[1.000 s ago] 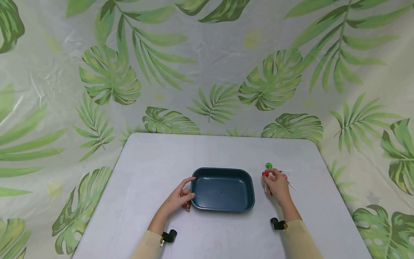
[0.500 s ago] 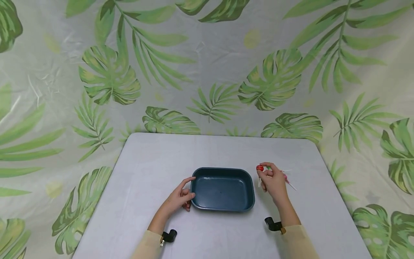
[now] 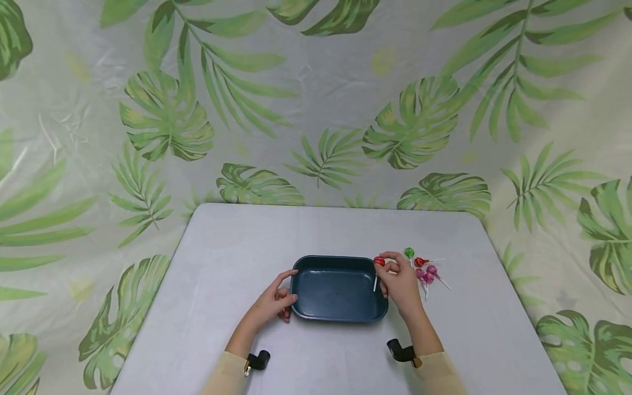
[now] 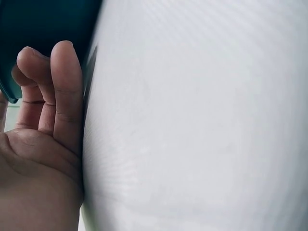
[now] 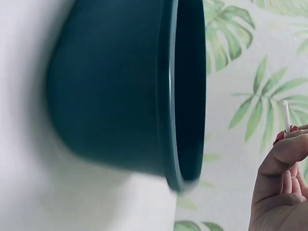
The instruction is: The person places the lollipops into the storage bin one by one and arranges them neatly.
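A dark teal rectangular tray (image 3: 338, 295) stands on the table with nothing inside it. My left hand (image 3: 272, 300) touches its left rim with index finger and thumb; the left wrist view shows this hand (image 4: 48, 110) with several fingers loosely bent beside the tray wall. Over the tray's right rim, my right hand (image 3: 401, 282) pinches a red lollipop (image 3: 379, 261), its white stick hanging down. In the right wrist view the hand (image 5: 284, 187) and the stick (image 5: 286, 115) appear right of the tray (image 5: 115, 91), above rim level.
Right of the tray lie a green lollipop (image 3: 409, 253), a red lollipop (image 3: 421, 262) and several pink ones (image 3: 432, 270) with white sticks. A leaf-patterned cloth (image 3: 340, 99) hangs behind the white table (image 3: 237, 236).
My right hand has carried the red lollipop left from the pile to the tray's right rim, uncovering the other lollipops. The left hand has stayed at the rim.
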`<action>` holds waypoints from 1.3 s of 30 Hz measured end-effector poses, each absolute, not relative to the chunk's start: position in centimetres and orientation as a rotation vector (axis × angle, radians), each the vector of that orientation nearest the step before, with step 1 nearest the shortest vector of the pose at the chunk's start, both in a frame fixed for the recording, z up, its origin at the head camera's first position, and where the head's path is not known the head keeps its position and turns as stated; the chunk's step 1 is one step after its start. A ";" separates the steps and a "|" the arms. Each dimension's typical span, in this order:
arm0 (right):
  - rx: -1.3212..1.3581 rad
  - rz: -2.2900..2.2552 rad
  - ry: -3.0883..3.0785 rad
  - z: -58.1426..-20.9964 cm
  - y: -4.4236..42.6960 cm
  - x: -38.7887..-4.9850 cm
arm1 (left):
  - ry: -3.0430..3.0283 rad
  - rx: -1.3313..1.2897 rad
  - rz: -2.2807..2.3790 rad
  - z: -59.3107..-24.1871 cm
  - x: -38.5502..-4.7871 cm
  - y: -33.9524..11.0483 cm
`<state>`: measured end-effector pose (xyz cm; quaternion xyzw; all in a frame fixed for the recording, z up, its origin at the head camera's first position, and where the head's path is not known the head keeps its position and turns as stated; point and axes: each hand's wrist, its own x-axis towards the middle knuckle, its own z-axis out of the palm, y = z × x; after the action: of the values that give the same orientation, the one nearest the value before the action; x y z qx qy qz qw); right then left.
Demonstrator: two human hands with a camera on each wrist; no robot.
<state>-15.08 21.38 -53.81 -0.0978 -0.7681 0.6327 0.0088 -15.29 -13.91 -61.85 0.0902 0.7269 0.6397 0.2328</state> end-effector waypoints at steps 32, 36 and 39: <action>-0.117 2.096 -2.453 -57.2 10.3 -16.8 | 1.982 0.296 1.769 -62.4 -15.4 -14.0; -0.094 2.085 -2.495 -57.7 9.5 -16.9 | 1.982 0.295 1.766 -62.5 -15.5 -14.1; -0.081 2.089 -2.508 -58.0 9.0 -16.9 | 1.979 0.294 1.771 -62.6 -15.5 -14.1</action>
<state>-16.92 8.97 -57.97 -0.0248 -0.7666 0.6387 -0.0616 -15.53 -14.11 -62.57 0.1070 0.7204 0.6445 0.2327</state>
